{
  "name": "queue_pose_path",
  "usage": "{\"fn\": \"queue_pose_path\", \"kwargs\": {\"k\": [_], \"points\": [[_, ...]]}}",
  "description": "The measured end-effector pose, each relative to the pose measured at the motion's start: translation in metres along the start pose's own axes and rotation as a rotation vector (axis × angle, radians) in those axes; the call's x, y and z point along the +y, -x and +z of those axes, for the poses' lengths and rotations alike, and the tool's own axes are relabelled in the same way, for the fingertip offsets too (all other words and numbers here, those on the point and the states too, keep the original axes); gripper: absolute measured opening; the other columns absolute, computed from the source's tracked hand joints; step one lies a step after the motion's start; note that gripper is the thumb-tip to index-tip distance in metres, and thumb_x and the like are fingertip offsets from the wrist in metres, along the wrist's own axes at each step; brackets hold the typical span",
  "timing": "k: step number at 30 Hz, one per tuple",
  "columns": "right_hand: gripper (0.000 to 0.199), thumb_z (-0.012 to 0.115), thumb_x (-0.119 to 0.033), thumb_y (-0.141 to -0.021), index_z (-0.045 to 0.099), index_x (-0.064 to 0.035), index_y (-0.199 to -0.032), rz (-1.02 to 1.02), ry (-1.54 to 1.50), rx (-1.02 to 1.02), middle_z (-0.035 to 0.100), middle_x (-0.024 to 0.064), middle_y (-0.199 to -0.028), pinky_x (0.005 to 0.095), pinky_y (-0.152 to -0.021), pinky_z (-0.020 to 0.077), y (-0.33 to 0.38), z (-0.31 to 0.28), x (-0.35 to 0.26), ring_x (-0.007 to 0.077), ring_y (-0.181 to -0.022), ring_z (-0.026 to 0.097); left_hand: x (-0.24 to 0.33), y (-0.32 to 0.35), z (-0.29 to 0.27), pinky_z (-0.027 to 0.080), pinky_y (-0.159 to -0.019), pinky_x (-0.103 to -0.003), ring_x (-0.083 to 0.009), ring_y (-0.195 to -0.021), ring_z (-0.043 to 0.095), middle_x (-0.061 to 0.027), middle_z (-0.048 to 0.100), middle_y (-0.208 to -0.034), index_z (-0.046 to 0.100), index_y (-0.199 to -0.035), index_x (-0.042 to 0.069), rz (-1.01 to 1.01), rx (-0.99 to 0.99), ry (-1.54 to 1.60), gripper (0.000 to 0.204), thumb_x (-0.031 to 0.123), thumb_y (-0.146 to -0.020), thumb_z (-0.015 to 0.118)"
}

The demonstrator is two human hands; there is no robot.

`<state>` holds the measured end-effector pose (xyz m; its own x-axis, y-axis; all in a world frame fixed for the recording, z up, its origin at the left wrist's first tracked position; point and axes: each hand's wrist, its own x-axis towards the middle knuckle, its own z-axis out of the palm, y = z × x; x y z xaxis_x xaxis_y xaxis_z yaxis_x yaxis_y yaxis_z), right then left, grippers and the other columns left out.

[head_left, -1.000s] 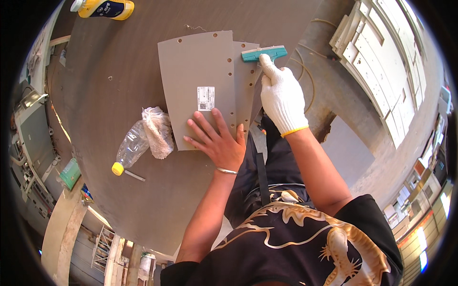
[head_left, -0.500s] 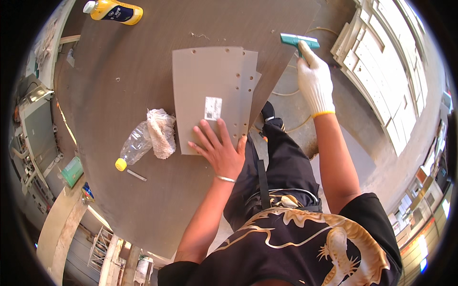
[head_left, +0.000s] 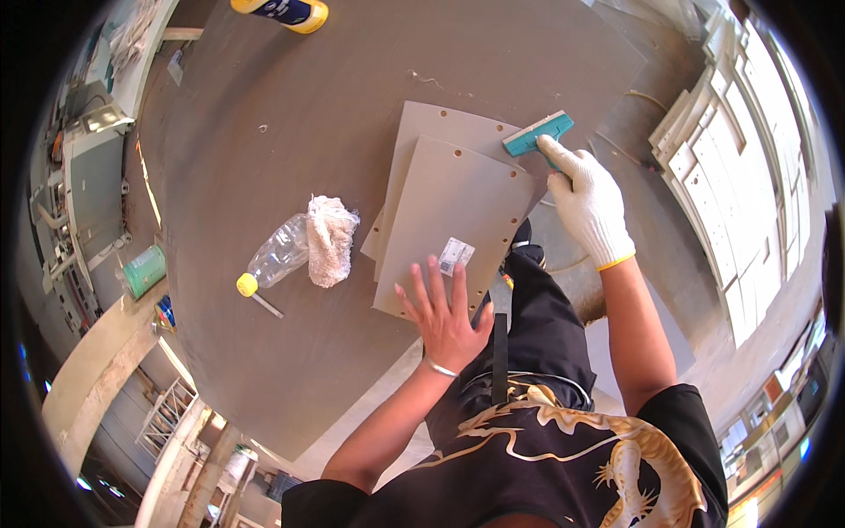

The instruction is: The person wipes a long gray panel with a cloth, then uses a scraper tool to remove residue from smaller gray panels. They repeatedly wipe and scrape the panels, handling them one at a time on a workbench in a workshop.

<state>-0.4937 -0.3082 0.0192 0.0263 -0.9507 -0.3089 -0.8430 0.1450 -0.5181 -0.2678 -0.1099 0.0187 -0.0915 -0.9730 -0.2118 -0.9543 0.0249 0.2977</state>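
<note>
Thin grey panels with holes along their edges lie stacked out of line on the brown table. The top panel (head_left: 453, 207) is turned, so the far part of a lower panel (head_left: 427, 119) shows beyond it. My bare left hand (head_left: 447, 321) is spread open at the top panel's near end, fingertips by a white label (head_left: 456, 256). In a white knit glove, my right hand (head_left: 590, 204) is closed round the handle of a teal scraper (head_left: 539, 135). Its pale blade is over or beside the lower panel's far right corner; whether it touches cannot be told.
Left of the panels lie a clear plastic bottle (head_left: 282, 253) with a yellow cap, a crumpled cloth (head_left: 332, 244) and a thin grey stick (head_left: 267, 305). A yellow bottle (head_left: 295, 12) lies at the far edge. White panels (head_left: 735, 167) are stacked on the right, beyond the table (head_left: 264, 370).
The top panel has turned clockwise and slid nearer over the lower ones. The scraper has come inward to the stack's far right corner. My left hand's fingers are more spread; the whole view has shifted.
</note>
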Motion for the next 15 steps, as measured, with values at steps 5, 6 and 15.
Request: {"fn": "queue_pose_path", "kwargs": {"k": [5,6,15], "points": [[0.044,0.065,-0.017,-0.096,0.075,-0.0264,-0.138,-0.078,0.095,-0.095,0.068,0.0121,-0.096,0.0427,-0.082,0.0565,-0.019,-0.015,-0.015,0.0334,-0.09,0.071,-0.007,-0.063,0.005,0.008,-0.124,-0.078,-0.0568,-0.162,0.014,-0.032,0.021,-0.175,0.036,-0.167,0.005,-0.205,0.165,0.035,0.095,0.058,-0.096,0.067],[0.044,0.065,-0.017,-0.096,0.075,-0.0265,-0.138,-0.082,0.107,-0.113,0.068,0.0122,-0.096,0.0427,-0.082,0.0565,-0.024,-0.016,-0.019,0.0336,-0.09,0.071,-0.013,-0.071,0.005,0.01,-0.124,-0.078,-0.0566,-0.162,0.015,-0.0325,0.022,-0.175,0.036,-0.167,0.004,-0.267,0.193,0.042,0.096,0.059,-0.095,0.068],[0.048,0.065,-0.019,-0.096,0.072,-0.0245,-0.143,-0.198,-0.002,-0.036,0.07,0.0144,-0.102,0.0436,-0.088,0.0561,-0.084,0.014,-0.048,0.0349,-0.096,0.071,-0.006,-0.089,0.011,0.023,-0.12,-0.076,-0.0541,-0.153,0.033,-0.0334,0.035,-0.164,0.04,-0.163,0.003,-0.31,0.263,0.082,0.091,0.062,-0.099,0.065]]}}
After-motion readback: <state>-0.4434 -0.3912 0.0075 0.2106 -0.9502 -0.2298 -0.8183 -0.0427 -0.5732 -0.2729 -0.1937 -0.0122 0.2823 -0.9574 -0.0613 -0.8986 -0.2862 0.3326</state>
